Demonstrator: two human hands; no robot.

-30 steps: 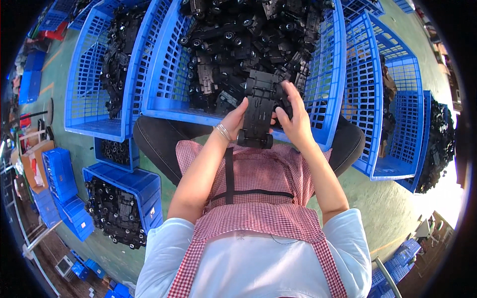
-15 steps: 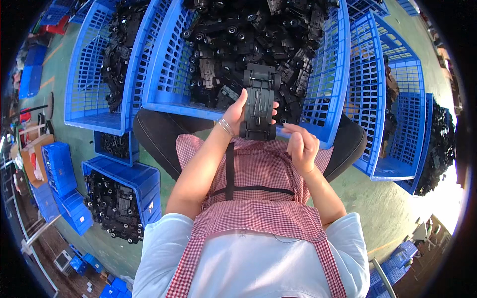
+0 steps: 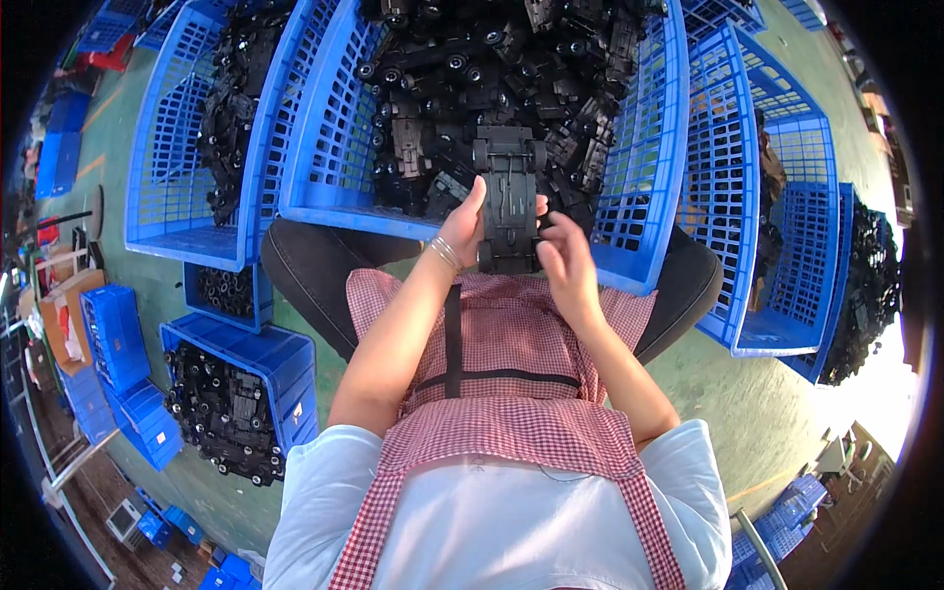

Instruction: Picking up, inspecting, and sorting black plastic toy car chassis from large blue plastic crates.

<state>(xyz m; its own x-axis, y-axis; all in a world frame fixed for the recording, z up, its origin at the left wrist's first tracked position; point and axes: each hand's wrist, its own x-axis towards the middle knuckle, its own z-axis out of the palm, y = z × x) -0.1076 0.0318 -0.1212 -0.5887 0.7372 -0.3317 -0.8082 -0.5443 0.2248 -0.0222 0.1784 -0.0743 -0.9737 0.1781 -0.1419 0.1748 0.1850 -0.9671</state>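
A black toy car chassis (image 3: 509, 202) with a wheel at each corner is held up over the front edge of the big blue crate. My left hand (image 3: 466, 221) is closed around it, thumb along its left side and fingertips showing at its right. Close to the right side of the chassis is my right hand (image 3: 567, 258), its fingers partly curled and apart; whether it touches a wheel I cannot tell. Behind them, the blue crate (image 3: 339, 208) holds a heap of similar black chassis (image 3: 433, 103).
Another blue crate (image 3: 187, 236) with black parts stands at left, above a small bin (image 3: 224, 293) of black rings. Lower left is a blue box (image 3: 300, 379) full of chassis. Mesh crates (image 3: 777, 339) and a pile of black parts (image 3: 865, 285) are at right.
My right hand has moved up and left, closer to the chassis, and its fingers have loosened from a more curled shape. The left hand with the chassis has barely moved.
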